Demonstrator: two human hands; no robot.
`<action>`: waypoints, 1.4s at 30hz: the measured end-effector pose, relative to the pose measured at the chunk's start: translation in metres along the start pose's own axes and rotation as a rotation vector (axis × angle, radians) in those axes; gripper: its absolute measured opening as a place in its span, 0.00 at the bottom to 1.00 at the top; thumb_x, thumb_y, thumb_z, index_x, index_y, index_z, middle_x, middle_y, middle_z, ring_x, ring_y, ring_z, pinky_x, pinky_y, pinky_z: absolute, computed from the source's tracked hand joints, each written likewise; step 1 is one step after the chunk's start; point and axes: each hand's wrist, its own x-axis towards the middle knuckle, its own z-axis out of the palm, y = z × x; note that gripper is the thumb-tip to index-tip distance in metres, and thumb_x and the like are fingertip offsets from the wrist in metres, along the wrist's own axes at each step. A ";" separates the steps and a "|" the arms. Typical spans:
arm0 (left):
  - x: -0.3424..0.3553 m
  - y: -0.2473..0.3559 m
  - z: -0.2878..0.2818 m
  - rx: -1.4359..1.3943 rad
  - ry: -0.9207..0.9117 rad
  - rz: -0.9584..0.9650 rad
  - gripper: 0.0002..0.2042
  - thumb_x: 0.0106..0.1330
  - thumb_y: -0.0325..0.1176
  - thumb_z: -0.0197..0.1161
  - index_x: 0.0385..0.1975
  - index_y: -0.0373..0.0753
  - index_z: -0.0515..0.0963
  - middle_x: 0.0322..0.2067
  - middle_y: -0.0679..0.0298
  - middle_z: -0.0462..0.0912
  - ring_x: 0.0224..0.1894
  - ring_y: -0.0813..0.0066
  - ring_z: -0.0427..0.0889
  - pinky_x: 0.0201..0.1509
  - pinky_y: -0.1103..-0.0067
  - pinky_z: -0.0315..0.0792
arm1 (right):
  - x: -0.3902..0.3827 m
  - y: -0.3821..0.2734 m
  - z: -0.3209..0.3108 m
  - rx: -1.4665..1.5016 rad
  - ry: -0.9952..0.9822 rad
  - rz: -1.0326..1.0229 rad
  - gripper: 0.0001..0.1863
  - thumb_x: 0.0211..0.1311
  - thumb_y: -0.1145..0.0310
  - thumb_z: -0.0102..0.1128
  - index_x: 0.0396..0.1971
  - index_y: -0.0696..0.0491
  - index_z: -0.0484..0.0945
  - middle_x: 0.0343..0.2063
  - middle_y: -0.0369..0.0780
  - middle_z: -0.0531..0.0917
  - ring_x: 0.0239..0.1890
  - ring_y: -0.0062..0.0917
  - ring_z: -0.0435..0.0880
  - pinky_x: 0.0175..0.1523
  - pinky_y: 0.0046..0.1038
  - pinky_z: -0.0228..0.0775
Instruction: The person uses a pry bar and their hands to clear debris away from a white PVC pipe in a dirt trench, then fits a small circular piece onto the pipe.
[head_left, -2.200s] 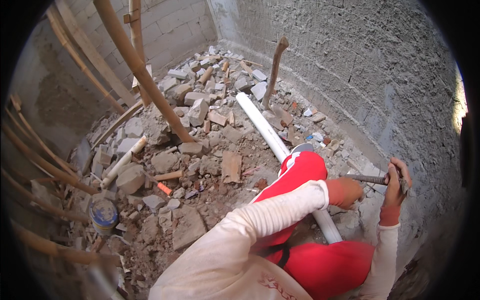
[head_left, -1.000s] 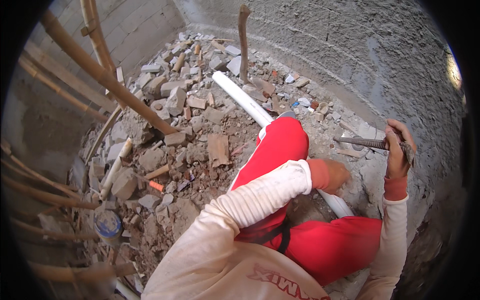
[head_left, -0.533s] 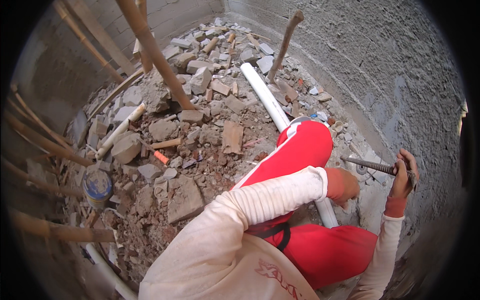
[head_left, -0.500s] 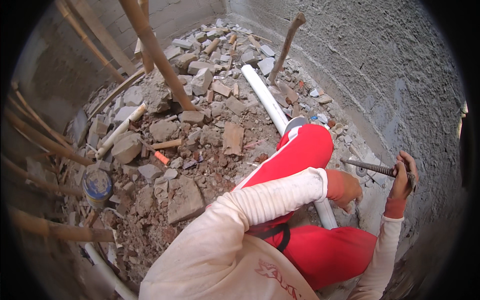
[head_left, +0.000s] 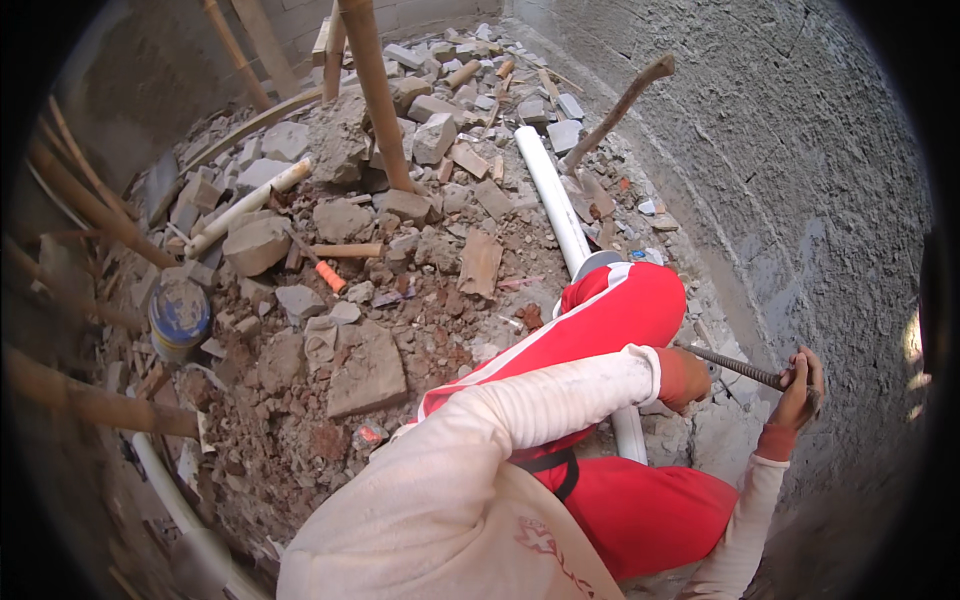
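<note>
Rod (head_left: pixel 742 368) nearer left hand (head_left: pixel 684 380); axis slants upper-left; right hand (head_left: pixel 798 392) clasps it; left grip unclear

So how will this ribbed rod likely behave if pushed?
The ribbed rod is probably stiff, since it juts straight from your right hand. Its metallic look suggests it's heavy for its thinness, and its ribbing should limit slipping.

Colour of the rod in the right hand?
The rod is dull grey-brown with close ribs; best seen in the head view.

Rubble (head_left: pixel 435 138) is heaped over toward the ground's far edge, a can (head_left: pixel 180 312) near its left, a rod (head_left: pixel 740 367) off right, toward the wall (head_left: pixel 800 200).
</note>
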 end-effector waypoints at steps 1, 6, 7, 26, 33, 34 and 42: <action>-0.004 0.003 0.000 -0.049 0.083 0.026 0.23 0.56 0.45 0.71 0.52 0.45 0.80 0.43 0.56 0.85 0.48 0.54 0.82 0.50 0.62 0.75 | -0.001 0.000 0.001 -0.041 0.002 -0.004 0.10 0.68 0.72 0.55 0.44 0.61 0.80 0.30 0.38 0.80 0.21 0.13 0.71 0.27 0.17 0.64; -0.026 0.021 -0.039 -0.524 0.614 -0.038 0.29 0.57 0.39 0.70 0.61 0.42 0.72 0.33 0.58 0.86 0.37 0.60 0.86 0.41 0.67 0.78 | 0.000 0.001 -0.006 -0.051 0.016 -0.004 0.11 0.69 0.72 0.54 0.45 0.61 0.80 0.30 0.37 0.80 0.21 0.13 0.71 0.27 0.17 0.63; -0.023 0.002 -0.039 -0.650 0.792 -0.145 0.33 0.58 0.36 0.68 0.65 0.40 0.65 0.31 0.59 0.85 0.31 0.65 0.85 0.35 0.71 0.78 | -0.001 0.002 -0.006 -0.063 0.023 -0.003 0.11 0.69 0.72 0.54 0.45 0.61 0.80 0.30 0.37 0.79 0.21 0.13 0.71 0.27 0.17 0.63; -0.048 -0.059 -0.045 -0.161 0.896 -0.268 0.13 0.61 0.43 0.64 0.36 0.41 0.86 0.40 0.56 0.86 0.44 0.55 0.83 0.51 0.66 0.75 | -0.012 -0.017 0.007 -0.068 -0.071 -0.098 0.08 0.68 0.73 0.55 0.42 0.59 0.80 0.24 0.34 0.76 0.21 0.12 0.69 0.27 0.17 0.60; -0.053 -0.026 -0.056 -0.074 0.875 -0.210 0.11 0.61 0.41 0.63 0.34 0.41 0.86 0.37 0.56 0.85 0.42 0.56 0.82 0.49 0.65 0.75 | -0.012 -0.026 0.018 -0.058 -0.047 -0.125 0.08 0.67 0.72 0.57 0.40 0.59 0.81 0.22 0.33 0.76 0.18 0.12 0.70 0.23 0.18 0.60; -0.053 -0.019 -0.057 -0.040 0.879 -0.174 0.11 0.60 0.40 0.63 0.33 0.40 0.86 0.36 0.57 0.85 0.42 0.56 0.82 0.49 0.65 0.75 | -0.012 -0.025 0.016 -0.055 -0.048 -0.123 0.08 0.66 0.72 0.57 0.40 0.59 0.81 0.22 0.33 0.76 0.18 0.12 0.70 0.23 0.18 0.60; -0.045 -0.019 -0.049 0.033 0.803 -0.254 0.10 0.60 0.39 0.63 0.31 0.41 0.85 0.36 0.58 0.83 0.43 0.56 0.81 0.49 0.65 0.74 | -0.021 -0.033 0.015 -0.066 -0.118 -0.180 0.08 0.67 0.72 0.56 0.38 0.59 0.80 0.20 0.33 0.75 0.19 0.12 0.70 0.23 0.18 0.60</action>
